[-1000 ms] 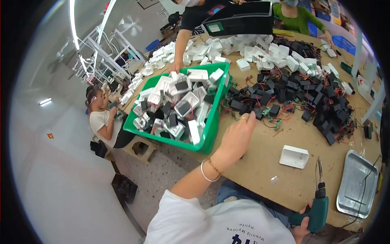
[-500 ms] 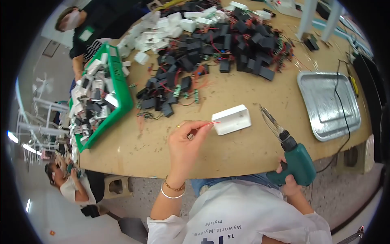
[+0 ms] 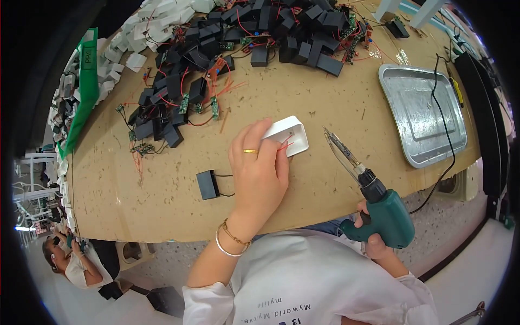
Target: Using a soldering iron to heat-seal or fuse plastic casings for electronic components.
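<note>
Left hand [image 3: 257,168] reaches over the end of the white box [image 3: 297,127], fingers against its wall, thumb and forefinger seemingly pinching red wires [image 3: 286,144] whose ends poke free over the box's open inside. Such a hold probably steadies the box and keeps the wire ends bare of the fingers; how the lower fingers sit, I cannot tell. Beside the wrist a black block [image 3: 207,184] lies on the tabletop [image 3: 309,189], its black wires [image 3: 225,175] running out of sight under the hand; that tether likely explains why it lies so near.

Right hand [image 3: 375,247] is wrapped around the grip of a green soldering gun [image 3: 394,219], tip up and forward, near the box but apart from it, presumably to keep the metal end clear of skin and clothing.

Half a second ago the left hand held the red wires short of the box, and no block showed beside the wrist. Now the hand meets the box, the view has swung, and the green bin [image 3: 85,89] sits at the left rim.
</note>
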`<state>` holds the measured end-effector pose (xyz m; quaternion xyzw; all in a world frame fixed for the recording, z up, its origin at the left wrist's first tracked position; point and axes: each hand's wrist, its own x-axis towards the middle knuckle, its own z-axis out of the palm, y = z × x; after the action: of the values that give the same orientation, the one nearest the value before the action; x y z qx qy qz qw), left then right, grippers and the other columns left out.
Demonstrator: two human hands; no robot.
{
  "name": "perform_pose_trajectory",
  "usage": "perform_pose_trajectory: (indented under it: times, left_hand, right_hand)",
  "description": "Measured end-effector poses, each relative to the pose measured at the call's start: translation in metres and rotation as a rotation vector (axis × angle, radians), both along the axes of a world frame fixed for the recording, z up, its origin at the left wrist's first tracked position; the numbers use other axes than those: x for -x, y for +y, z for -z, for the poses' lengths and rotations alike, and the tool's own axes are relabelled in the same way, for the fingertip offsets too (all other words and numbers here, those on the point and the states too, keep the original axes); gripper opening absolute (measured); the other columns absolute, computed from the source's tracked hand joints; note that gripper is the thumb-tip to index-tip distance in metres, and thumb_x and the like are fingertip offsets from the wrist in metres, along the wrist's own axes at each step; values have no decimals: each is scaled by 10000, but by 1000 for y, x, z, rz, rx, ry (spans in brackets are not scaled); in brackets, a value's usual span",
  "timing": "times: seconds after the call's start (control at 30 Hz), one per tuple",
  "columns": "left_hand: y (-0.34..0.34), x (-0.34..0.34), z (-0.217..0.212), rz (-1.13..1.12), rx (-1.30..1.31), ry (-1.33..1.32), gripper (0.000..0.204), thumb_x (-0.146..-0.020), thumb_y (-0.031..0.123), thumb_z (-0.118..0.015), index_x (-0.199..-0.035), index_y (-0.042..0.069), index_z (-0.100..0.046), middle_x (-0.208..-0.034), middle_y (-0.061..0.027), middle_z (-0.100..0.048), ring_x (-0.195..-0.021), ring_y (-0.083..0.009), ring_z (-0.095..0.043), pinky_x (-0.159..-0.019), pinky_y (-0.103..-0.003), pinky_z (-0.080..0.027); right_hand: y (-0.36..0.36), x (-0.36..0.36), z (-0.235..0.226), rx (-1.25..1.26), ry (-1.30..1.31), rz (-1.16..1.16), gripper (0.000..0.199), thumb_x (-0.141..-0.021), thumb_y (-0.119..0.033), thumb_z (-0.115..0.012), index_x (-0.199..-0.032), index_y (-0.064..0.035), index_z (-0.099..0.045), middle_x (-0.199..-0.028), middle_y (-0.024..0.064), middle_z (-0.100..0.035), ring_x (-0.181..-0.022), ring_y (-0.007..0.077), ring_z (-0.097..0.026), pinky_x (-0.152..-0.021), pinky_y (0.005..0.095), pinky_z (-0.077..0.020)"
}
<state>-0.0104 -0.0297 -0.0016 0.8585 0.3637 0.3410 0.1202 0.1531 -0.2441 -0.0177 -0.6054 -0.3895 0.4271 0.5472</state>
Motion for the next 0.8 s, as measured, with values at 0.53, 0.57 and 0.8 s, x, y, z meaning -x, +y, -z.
perform_pose_trajectory:
  times: [0.53,0.57,0.8]
  left_hand:
    - [1,1,5,8,29,-54,122,-742,4,-644,-826,6,-556,-1200,-141,-520,-1091,-351,-472,-925,-433,-382]
    - [1,0,4,8,32,-58,122,-742,4,-644,-826,6,-556,-1200,-141,-520,-1091,-351,-472,-925,-433,-382]
    - [1,0,5,8,30,-66,105,-754,-7,-639,-803,4,-547,-1187,-147,-529,-1066,-342,-479,-896,-413,-400]
  right_hand:
    - [14,3,0,-105,-388,-66,309,-807,-317,-662,-851,-13,-627,-864,131,-621,-786,289,-617,-668,349,-496]
    - [16,4,-3,-103,-392,-68,309,-807,-317,-662,-851,-13,-627,-864,131,-621,-786,289,-617,-668,349,-496]
    - [25,8,-11,-41,-402,-67,312,-823,-326,-659,-850,-17,-626,-837,115,-623,-785,297,-617,-645,354,-494]
